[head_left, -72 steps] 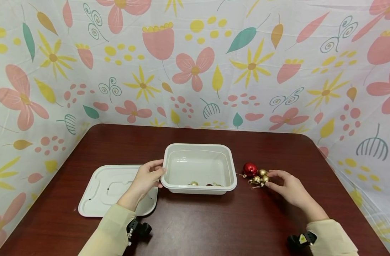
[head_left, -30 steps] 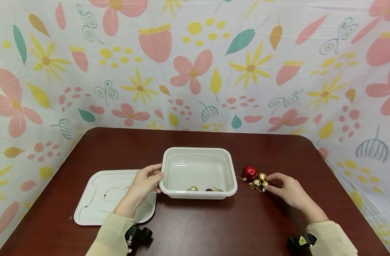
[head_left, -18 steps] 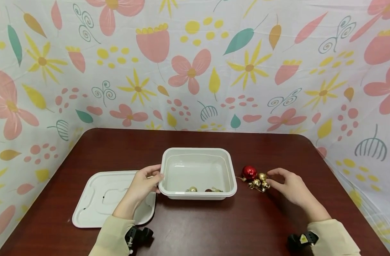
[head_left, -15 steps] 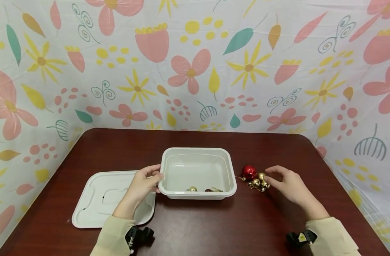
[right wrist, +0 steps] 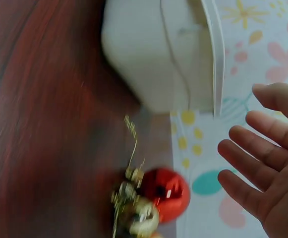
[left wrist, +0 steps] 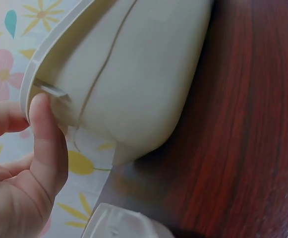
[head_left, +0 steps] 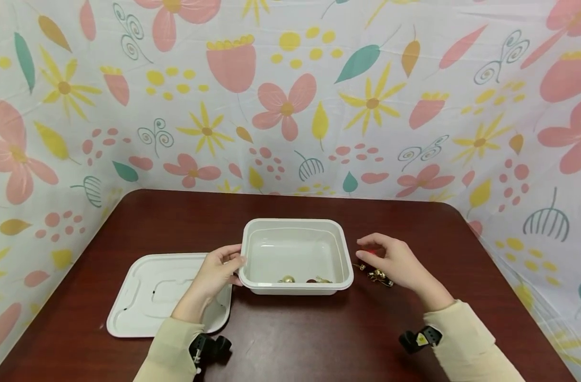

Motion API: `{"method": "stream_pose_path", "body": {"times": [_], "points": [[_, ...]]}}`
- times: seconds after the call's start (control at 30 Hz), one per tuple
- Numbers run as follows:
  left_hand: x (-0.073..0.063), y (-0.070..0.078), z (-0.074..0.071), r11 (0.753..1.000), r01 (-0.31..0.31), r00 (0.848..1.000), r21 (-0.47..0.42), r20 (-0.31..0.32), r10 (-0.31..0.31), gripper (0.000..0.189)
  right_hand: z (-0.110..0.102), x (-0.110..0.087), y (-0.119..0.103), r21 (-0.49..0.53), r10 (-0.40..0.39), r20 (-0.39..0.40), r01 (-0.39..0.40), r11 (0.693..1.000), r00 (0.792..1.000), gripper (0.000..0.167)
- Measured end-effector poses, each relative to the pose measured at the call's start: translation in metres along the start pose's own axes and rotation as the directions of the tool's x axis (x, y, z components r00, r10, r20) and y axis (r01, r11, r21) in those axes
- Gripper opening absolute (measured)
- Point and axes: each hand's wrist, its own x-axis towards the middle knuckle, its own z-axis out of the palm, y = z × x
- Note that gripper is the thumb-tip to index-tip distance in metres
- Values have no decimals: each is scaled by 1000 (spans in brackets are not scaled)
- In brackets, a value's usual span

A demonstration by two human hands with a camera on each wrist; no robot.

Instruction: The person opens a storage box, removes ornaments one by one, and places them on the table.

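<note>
My left hand [head_left: 218, 269] pinches the left rim of a white plastic box [head_left: 295, 288] that stands on the table. In the left wrist view the thumb [left wrist: 48, 148] presses under the rim. Inside the box lie a gold ball ornament [head_left: 288, 279] and a few small pieces, partly hidden by the front wall. My right hand [head_left: 399, 264] hovers right of the box with relaxed fingers and nothing in them. Below it are a red ball ornament [right wrist: 166, 195] and small gold ball ornaments [right wrist: 143, 218] with gold strings, mostly covered in the head view.
A white lid [head_left: 144, 297] lies flat on the dark wooden table [head_left: 290, 339], left of the box and partly under my left forearm. A flower-patterned cloth [head_left: 290, 106] hangs behind the table. A black wrist camera [head_left: 209, 347] sits on my left sleeve.
My right hand has left the gold ornaments, lifted, and moved left over the red ornament toward the box. The left hand stays on the rim. The head view has shifted slightly.
</note>
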Motion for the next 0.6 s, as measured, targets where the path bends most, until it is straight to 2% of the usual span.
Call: {"method": "stream_pose_path", "body": {"times": [0.27, 0.6], "points": [[-1, 1, 3, 999, 21, 1000, -45, -19, -22, 44, 8, 13, -24, 71, -42, 57, 38, 997, 998, 31], [-5, 8, 2, 993, 71, 997, -91, -28, -73, 45, 10, 14, -31, 106, -41, 82, 33, 994, 996, 33]]}}
